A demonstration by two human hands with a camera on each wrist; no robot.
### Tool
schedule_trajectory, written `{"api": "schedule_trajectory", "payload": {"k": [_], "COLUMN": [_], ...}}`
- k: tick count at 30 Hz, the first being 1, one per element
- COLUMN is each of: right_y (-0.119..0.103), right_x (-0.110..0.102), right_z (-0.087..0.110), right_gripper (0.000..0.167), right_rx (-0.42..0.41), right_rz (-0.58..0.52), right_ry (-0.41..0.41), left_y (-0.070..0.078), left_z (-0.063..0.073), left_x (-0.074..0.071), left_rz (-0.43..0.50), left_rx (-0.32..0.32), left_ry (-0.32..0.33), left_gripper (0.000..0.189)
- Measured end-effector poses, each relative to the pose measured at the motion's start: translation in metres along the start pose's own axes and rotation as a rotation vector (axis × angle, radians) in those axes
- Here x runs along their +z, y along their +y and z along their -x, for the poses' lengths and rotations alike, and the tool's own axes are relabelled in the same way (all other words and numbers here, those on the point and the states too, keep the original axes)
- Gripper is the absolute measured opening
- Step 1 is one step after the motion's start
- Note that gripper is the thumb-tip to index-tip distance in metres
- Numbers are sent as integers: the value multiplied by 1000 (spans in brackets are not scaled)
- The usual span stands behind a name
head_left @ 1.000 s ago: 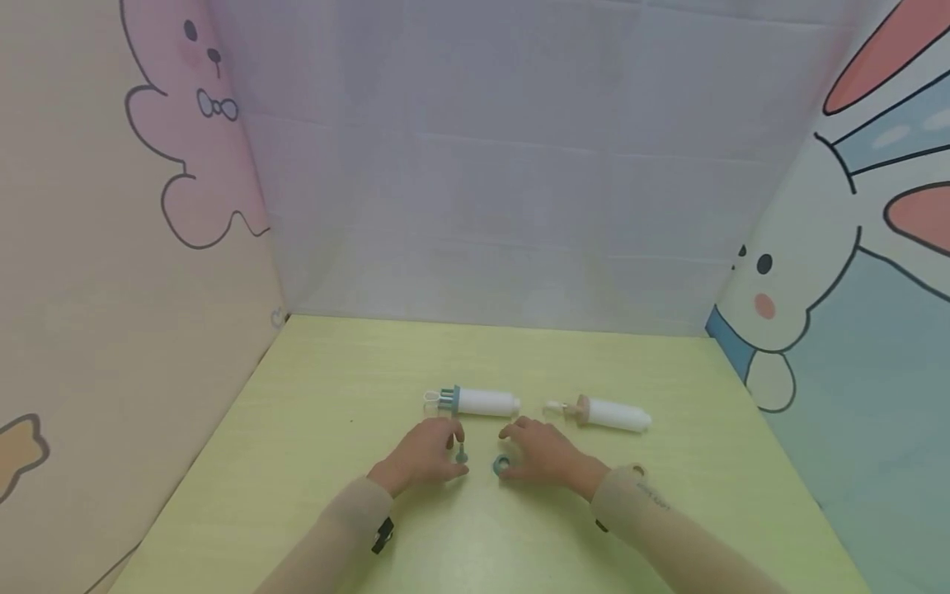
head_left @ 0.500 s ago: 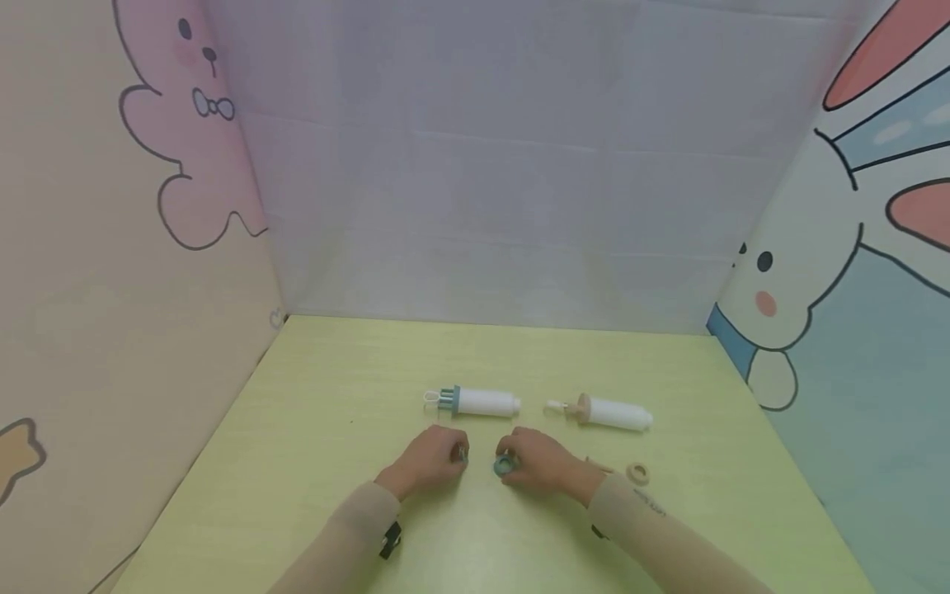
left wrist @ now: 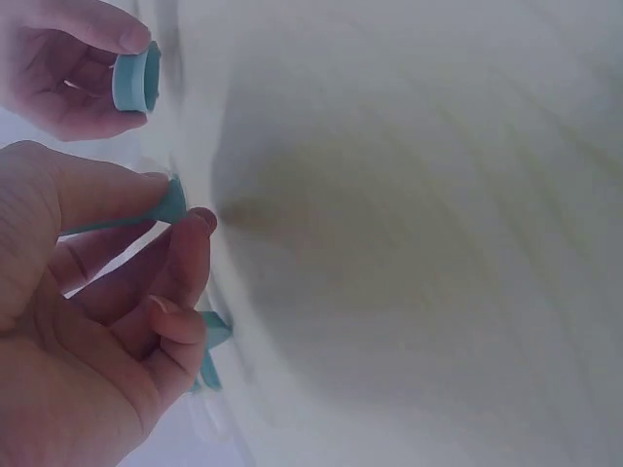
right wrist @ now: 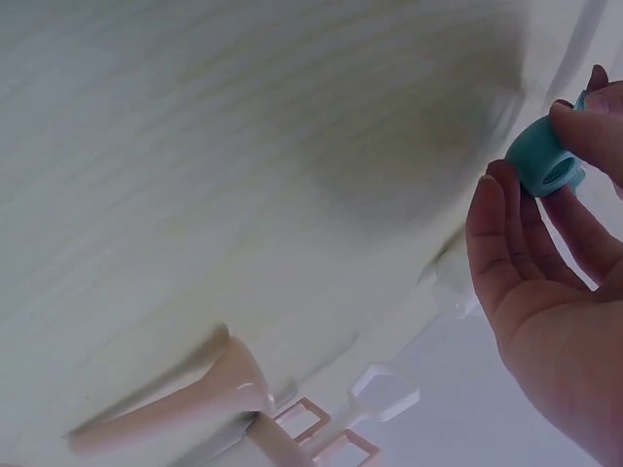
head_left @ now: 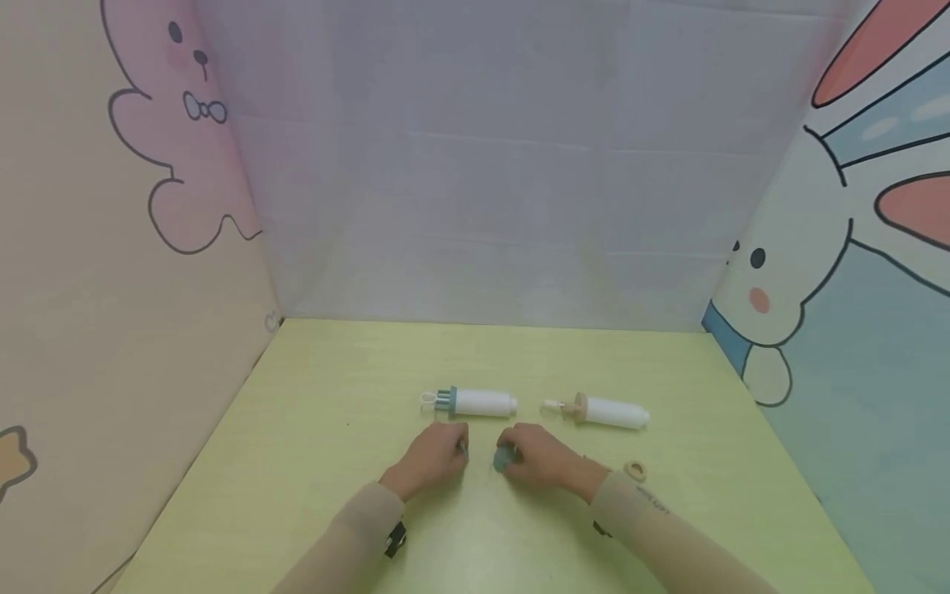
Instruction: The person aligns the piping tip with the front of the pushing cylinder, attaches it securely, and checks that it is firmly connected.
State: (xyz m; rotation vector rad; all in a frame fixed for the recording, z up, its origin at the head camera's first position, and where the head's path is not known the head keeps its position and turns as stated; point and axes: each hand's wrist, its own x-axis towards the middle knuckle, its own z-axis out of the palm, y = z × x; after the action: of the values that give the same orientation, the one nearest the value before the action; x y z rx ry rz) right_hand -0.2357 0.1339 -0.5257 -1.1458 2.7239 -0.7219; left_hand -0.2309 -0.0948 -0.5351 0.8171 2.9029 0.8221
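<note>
In the left wrist view, my left hand [head_left: 425, 460] pinches a teal nozzle with a thin stem and a flared end [left wrist: 171, 202] between thumb and fingers. My right hand [head_left: 545, 456] grips a short teal ring [right wrist: 538, 158] by its sides, thumb on one side and fingertips on the other. The ring stands on edge in the left wrist view, its opening turned sideways. A small gap separates the two hands, which are low over the table. Behind them lies a white syringe-like tube with a teal end [head_left: 482, 403].
A second white tube with a peach end [head_left: 612, 412] lies at the back right. Beside the right forearm are a peach ring [head_left: 635, 470] and a peach funnel-shaped nozzle [right wrist: 185, 409]. Printed cloth walls enclose the pale yellow table [head_left: 334, 371] on three sides.
My left fingers have closed round the teal nozzle that stood between them. My right hand has taken hold of the teal ring and tipped it from flat. The tubes stay put.
</note>
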Motion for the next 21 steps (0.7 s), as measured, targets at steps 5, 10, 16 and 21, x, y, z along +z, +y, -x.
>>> {"api": "schedule_trajectory", "payload": {"k": [5,10,16,21], "right_y": [-4,-13,-20,-20], "right_x": [-7,-13,-14,-13], "right_z": [-5,-8,-10,-10], "right_gripper": [26,30,27,25], "right_rx": [-5,-4,2,28], "right_rz": [-108,-198,-231,-252], "right_ry": [36,37,56,81], "left_y": [2,4,4,6], "left_z": [-2,-5,-8,-10], "left_x": [-3,-3,0,1], "left_rz": [22,48,43,32], "left_rx": [31,55,71,78], "left_ry": [8,18,51,68], "left_gripper": [12,8,6,6]}}
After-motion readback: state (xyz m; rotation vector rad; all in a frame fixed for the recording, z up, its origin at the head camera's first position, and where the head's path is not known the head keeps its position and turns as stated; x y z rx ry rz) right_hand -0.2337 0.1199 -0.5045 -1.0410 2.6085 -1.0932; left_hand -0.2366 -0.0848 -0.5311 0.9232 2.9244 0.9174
